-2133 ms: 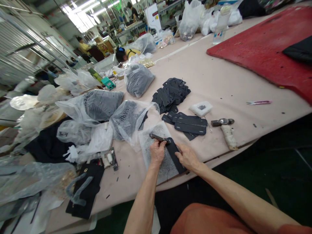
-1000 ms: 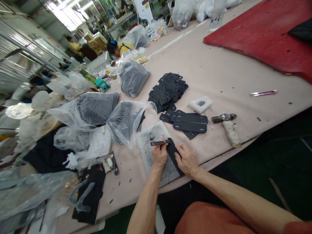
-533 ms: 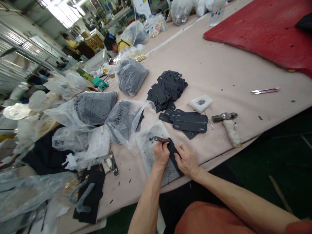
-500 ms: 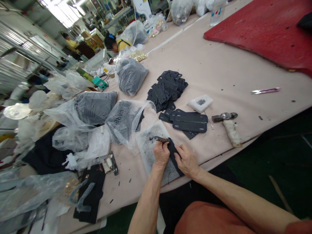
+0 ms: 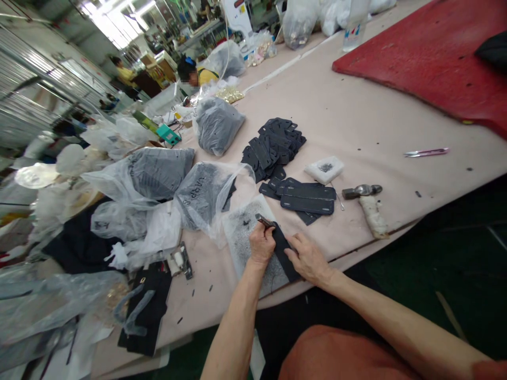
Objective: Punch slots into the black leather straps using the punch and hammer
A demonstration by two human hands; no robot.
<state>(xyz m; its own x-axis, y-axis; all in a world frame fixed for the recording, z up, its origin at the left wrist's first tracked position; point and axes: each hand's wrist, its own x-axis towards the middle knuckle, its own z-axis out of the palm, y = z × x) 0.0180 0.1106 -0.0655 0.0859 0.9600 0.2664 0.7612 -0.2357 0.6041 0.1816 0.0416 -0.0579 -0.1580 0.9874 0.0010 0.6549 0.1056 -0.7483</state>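
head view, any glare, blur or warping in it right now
In the head view, glare whites out the bright patch at upper left; in the head view, clear plastic near the left edge looks soft and stretched; in the head view, left hand, right hand and hammer read fairly clearly.

The metal tool (image 5: pixel 264 220) in the left hand (image 5: pixel 262 245) has turned to a steeper slant in view.

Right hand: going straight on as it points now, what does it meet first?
Probably the left hand, across the dark strip that the right hand touches; depth is hard to judge.
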